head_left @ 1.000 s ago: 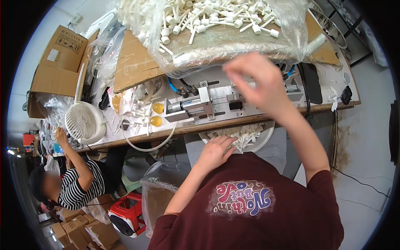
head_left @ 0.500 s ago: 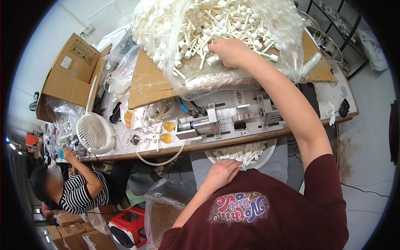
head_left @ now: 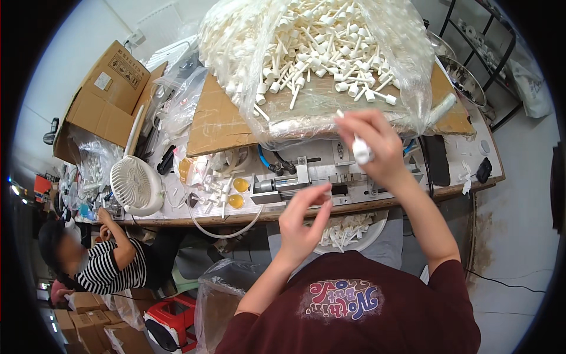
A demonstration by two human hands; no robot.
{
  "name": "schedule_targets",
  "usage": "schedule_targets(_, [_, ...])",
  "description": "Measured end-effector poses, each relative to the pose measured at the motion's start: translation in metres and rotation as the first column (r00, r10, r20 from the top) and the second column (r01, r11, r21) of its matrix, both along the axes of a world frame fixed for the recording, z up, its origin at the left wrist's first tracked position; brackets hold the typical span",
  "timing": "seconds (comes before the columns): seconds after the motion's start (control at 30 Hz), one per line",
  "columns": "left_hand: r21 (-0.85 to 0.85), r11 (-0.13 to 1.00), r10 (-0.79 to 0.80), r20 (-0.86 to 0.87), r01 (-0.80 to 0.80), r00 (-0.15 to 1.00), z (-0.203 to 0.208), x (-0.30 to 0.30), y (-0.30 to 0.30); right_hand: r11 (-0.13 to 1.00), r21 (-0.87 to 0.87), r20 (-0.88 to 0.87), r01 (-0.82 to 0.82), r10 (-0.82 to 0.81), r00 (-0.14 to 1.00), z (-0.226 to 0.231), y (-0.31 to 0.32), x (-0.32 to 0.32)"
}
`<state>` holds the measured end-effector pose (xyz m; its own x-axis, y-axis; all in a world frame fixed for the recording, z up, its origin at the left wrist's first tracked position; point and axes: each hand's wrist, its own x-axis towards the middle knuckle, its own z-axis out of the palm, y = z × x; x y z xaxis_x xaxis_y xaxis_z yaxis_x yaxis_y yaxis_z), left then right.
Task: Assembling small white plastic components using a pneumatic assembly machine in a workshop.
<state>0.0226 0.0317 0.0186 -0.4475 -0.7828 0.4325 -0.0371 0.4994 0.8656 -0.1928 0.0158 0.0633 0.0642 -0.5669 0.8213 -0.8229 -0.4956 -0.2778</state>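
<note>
My right hand [head_left: 378,147] is raised in front of the heap, its fingers closed round a white plastic piece [head_left: 361,151] with a short cylindrical head and a thin stem. My left hand [head_left: 302,227] hovers over the near edge of the bench, thumb and forefinger curled toward each other. Something small and pale seems to sit at those fingertips, too small to name. Just beyond both hands is a metal clamping fixture [head_left: 283,187], partly covered by them. A white bowl [head_left: 382,227] of small white pieces rests on my lap. A heap of similar stemmed pieces [head_left: 318,53] fills a clear plastic bag.
The bag lies on a cardboard sheet [head_left: 215,121]. To the left stand a white fan [head_left: 137,186], yellow round pieces [head_left: 240,184], a looped hose [head_left: 230,232] and a cardboard box [head_left: 109,88]. A co-worker in a striped shirt [head_left: 109,268] sits farther left.
My right hand has drawn back from the heap toward me with a white stemmed piece. My left hand has risen out of the bowl toward the fixture.
</note>
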Motion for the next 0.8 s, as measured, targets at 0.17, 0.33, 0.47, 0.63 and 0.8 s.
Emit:
schedule_targets(0.17, [0.392,0.874,-0.132,-0.377,0.287,0.917,0.011,-0.021,-0.011,0.981,-0.014,0.057,-0.194,0.195,0.979,-0.018,0.050,0.029])
schedule_targets(0.33, [0.366,0.879,-0.234,-0.227,0.306,0.945,-0.011,-0.013,-0.011,0.944,0.245,0.089,-0.221,0.205,0.975,-0.029,0.082,0.021])
schedule_targets(0.47, [0.085,0.991,-0.111,0.102,0.102,0.989,0.000,-0.015,0.000,0.959,0.265,0.143,-0.102,0.066,0.988,-0.040,0.098,0.015])
schedule_targets(0.63, [-0.112,0.984,-0.105,0.254,0.137,0.962,-0.026,-0.007,0.004,0.959,0.270,0.607,-0.083,-0.103,0.788,-0.060,0.112,0.016])
schedule_targets(0.8, [-0.323,0.939,0.017,0.385,0.117,0.923,-0.045,-0.016,0.003,0.961,0.276,0.526,-0.031,-0.124,0.842,-0.064,0.114,0.014])
